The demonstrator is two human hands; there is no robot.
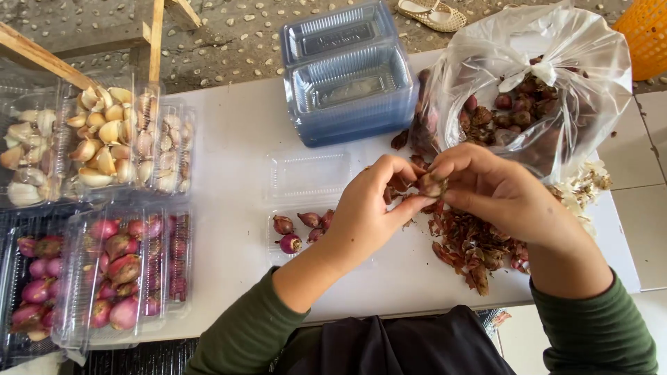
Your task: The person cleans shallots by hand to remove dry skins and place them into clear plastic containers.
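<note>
Bright, even daylight fills the frame with soft, faint shadows. Glare streaks the clear plastic bag (535, 76) at upper right and the stacked trays (347, 76) at top centre. Focus is sharp; the edges bend slightly outward.

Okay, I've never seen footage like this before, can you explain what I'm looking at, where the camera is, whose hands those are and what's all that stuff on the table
There is one picture, taken by a camera worn on a person's head, looking down at their own two bare hands over a white table. No machine is involved. The left hand and right hand meet in the middle and together pinch a small shallot. Below them lies a pile of reddish skins. Behind is a clear plastic bag of shallots. An open clear tray holds a few peeled shallots. At the left sit closed packs of garlic and packs of shallots, and at the back a stack of empty trays.
</note>
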